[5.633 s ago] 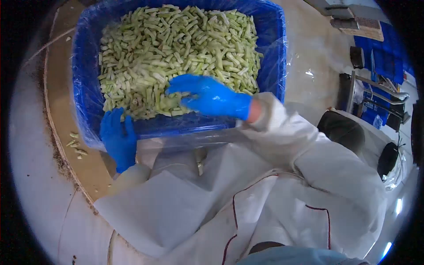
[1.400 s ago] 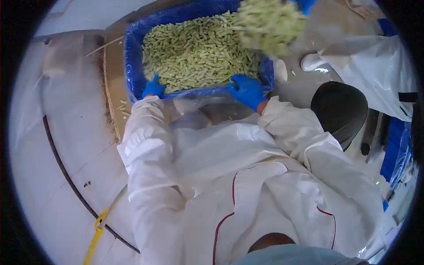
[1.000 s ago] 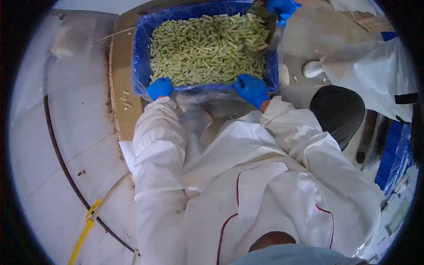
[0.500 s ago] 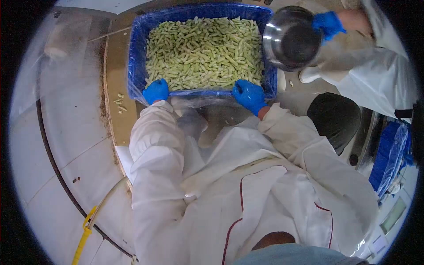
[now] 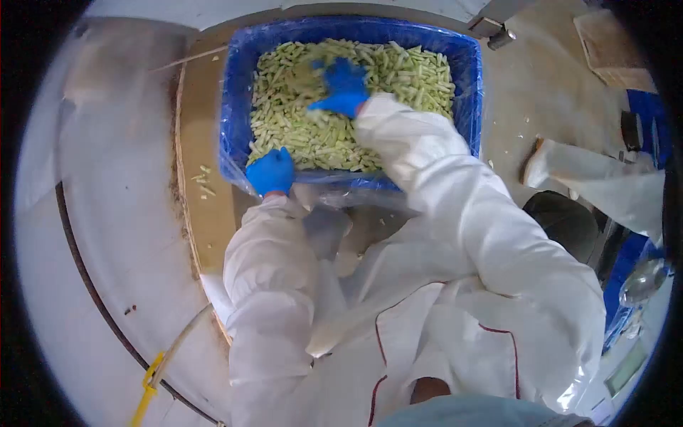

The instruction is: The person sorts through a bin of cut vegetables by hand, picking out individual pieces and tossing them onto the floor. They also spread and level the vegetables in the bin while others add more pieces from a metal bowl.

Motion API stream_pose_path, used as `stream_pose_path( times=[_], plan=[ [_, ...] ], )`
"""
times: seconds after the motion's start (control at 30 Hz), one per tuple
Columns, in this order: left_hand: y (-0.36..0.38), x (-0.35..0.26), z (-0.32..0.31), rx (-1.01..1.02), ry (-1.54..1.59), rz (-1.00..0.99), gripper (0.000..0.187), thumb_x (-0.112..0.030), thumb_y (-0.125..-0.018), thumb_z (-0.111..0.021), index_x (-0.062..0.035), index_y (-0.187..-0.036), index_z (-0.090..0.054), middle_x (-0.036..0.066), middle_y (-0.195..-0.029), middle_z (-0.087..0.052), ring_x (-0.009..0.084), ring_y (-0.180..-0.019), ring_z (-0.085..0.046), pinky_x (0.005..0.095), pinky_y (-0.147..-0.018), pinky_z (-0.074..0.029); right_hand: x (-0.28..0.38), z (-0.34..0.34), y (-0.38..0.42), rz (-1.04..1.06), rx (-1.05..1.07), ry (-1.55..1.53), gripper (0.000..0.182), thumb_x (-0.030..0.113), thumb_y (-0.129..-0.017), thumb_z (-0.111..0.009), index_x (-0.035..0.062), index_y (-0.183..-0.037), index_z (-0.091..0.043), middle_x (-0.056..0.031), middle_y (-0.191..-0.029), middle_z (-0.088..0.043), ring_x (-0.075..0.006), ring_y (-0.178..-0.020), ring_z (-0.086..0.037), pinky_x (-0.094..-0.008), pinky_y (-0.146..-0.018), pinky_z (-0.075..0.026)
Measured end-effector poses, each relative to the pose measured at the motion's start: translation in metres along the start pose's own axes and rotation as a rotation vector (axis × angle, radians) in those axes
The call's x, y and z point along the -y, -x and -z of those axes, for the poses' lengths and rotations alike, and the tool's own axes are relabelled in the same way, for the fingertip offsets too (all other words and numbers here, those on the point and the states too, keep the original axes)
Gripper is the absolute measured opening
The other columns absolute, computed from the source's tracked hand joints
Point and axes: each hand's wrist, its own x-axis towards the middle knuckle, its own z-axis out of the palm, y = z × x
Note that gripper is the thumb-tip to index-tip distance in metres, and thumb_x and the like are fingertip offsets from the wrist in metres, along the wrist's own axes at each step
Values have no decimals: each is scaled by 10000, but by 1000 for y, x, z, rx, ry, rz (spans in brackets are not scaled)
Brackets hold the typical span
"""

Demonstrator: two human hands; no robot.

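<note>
A blue crate (image 5: 473, 85) lined with clear plastic film (image 5: 356, 196) is filled with short, pale green cut vegetable pieces (image 5: 416, 78). My left hand (image 5: 270, 172), in a blue glove, is closed on the film at the crate's near left rim. Toward the back middle of the crate, my gloved right hand (image 5: 343, 89) lies over the pieces with fingers spread. Motion blurs its fingertips, and some pieces around them look smeared.
Cardboard (image 5: 213, 153) with a few loose pieces lies under and left of the crate. A dark hose (image 5: 85, 263) and a yellow strap (image 5: 146, 391) are at left. At right are a white boot (image 5: 558, 164) and a steel bowl (image 5: 642, 282).
My right hand has left the near right rim and reached into the pieces. The other person's gloved hand and the steel bowl have moved away from beside the crate.
</note>
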Motion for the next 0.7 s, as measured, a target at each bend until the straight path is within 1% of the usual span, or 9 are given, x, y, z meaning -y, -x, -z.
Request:
stream_pose_path(
  times=[0.1, 0.17, 0.27, 0.37, 0.43, 0.5, 0.57, 0.63, 0.7],
  plan=[
    [-3, 3, -2, 15, -15, -27, 351, -401, -819, -501, -123, -720, -692, 162, -672, -645, 342, -638, -629, 433, -637, -453, 59, -55, 4, 162, -52, 70, 930, 694, -617, -652, 290, -1402, -361, -192, -1415, -345, -388, -1352, -229, -627, -1072, -95],
    [-1, 0, 1, 17, 46, -12, 326, -378, -804, -504, -124, -719, -691, 166, -672, -643, 343, -637, -629, 435, -629, -456, 88, -47, 32, 277, 105, 193, 716, 615, -688, -630, 349, -1328, -455, -136, -1393, -392, -350, -1343, -270, -642, -1057, -136],
    [-3, 5, -4, 45, 20, -45, 300, -338, -779, -496, -120, -708, -690, 171, -671, -641, 351, -621, -621, 436, -621, -461, 84, -68, 78, 452, 57, 83, 551, 508, -739, -625, 364, -1260, -515, -80, -1389, -413, -328, -1336, -296, -637, -1046, -189],
    [-1, 4, -1, 58, 10, -26, 296, -329, -772, -487, -114, -717, -683, 176, -691, -645, 354, -637, -622, 447, -648, -460, 40, -25, 106, 547, 166, -187, 503, 357, -741, -680, 346, -1224, -538, -51, -1388, -413, -317, -1321, -324, -613, -1035, -245],
    [-2, 1, 4, 61, -11, -15, 292, -326, -769, -487, -112, -718, -679, 178, -699, -646, 356, -645, -624, 452, -657, -459, 16, 33, 126, 447, 326, 59, 424, 337, -746, -666, 311, -1163, -594, -49, -1408, -400, -315, -1281, -380, -570, -1027, -284],
    [0, 5, 0, 34, 21, -30, 289, -325, -769, -487, -110, -711, -671, 178, -694, -645, 358, -643, -623, 454, -657, -460, -15, 62, 142, 397, 339, 79, 502, 269, -689, -727, 309, -1172, -597, -61, -1397, -408, -327, -1228, -431, -527, -997, -337],
    [-3, 6, -4, 13, 52, -31, 289, -326, -769, -487, -110, -704, -667, 178, -690, -644, 359, -643, -623, 455, -657, -460, -34, 90, 155, 330, 335, 291, 543, 255, -656, -751, 305, -1175, -600, -79, -1394, -408, -343, -1174, -475, -487, -958, -388],
    [-2, 7, -6, 13, 76, -20, 291, -329, -769, -487, -110, -699, -667, 179, -687, -642, 358, -643, -623, 455, -657, -460, -42, 118, 158, 24, 279, 176, 702, 221, -622, -788, 288, -1267, -519, -105, -1417, -355, -364, -1215, -419, -466, -978, -388],
    [-2, 5, -5, 22, 67, -19, 297, -335, -767, -487, -110, -684, -664, 177, -681, -641, 355, -643, -625, 453, -655, -462, -56, 134, 150, -123, 136, 255, 801, 267, -640, -794, 263, -1351, -425, -184, -1411, -337, -409, -1224, -396, -459, -969, -400]
  ],
)
